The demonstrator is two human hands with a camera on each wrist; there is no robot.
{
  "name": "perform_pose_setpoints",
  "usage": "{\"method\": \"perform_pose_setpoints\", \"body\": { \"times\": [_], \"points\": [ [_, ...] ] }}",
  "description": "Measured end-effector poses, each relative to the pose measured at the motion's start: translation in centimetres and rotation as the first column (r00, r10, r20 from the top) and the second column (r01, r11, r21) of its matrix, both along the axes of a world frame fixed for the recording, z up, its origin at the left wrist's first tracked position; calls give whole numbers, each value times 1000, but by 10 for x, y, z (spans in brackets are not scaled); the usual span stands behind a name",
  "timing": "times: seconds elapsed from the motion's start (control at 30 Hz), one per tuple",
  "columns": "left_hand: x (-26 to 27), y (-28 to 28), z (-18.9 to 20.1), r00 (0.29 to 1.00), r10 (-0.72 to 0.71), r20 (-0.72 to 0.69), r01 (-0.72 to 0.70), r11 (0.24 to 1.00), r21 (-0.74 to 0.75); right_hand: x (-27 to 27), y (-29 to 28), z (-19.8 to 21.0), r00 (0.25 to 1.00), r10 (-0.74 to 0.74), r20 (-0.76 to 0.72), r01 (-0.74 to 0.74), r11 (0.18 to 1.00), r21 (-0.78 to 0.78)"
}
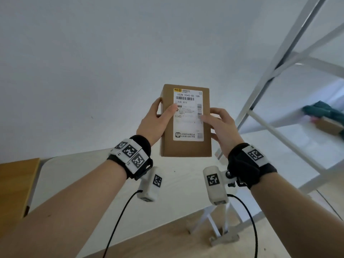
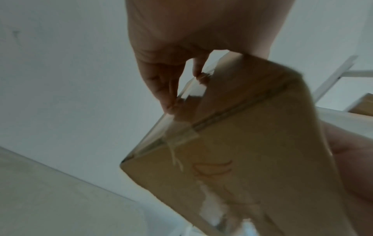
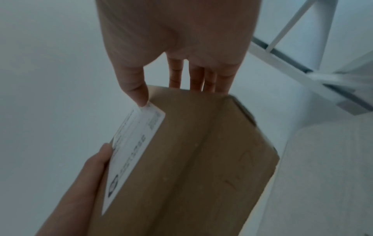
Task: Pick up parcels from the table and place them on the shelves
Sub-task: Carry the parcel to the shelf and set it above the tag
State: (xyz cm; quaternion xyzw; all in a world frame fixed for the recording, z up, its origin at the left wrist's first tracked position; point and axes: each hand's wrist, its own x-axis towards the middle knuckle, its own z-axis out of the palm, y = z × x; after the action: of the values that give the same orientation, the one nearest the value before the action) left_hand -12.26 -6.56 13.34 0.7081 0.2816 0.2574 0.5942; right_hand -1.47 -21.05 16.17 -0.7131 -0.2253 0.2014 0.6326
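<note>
Parcel (image 1: 186, 121) gripped by both hands, left (image 1: 152, 123) and right (image 1: 222, 130).

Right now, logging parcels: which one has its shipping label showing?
The brown box held up in both hands; the parcels on the shelf show no label.
</note>
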Motion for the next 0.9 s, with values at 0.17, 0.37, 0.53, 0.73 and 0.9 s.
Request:
{"method": "perform_pose_setpoints", "body": {
  "times": [0.17,0.37,0.53,0.73,0.9],
  "points": [
    [18,-94,16,998,-49,44,48,998,29,3,-108,11,999,27,42,-30,998,50],
    [40,-227,35,985,-128,116,111,983,144,5,-251,23,998,-18,56,12,993,115],
    [63,-335,53,962,-210,174,169,960,221,12,-363,31,984,-162,70,147,973,180],
    [89,-442,85,914,-286,288,206,938,277,34,-466,51,950,-303,73,270,919,287],
    [123,-500,106,865,-369,341,257,908,331,56,-526,74,907,-416,68,367,858,359]
  ]
}}
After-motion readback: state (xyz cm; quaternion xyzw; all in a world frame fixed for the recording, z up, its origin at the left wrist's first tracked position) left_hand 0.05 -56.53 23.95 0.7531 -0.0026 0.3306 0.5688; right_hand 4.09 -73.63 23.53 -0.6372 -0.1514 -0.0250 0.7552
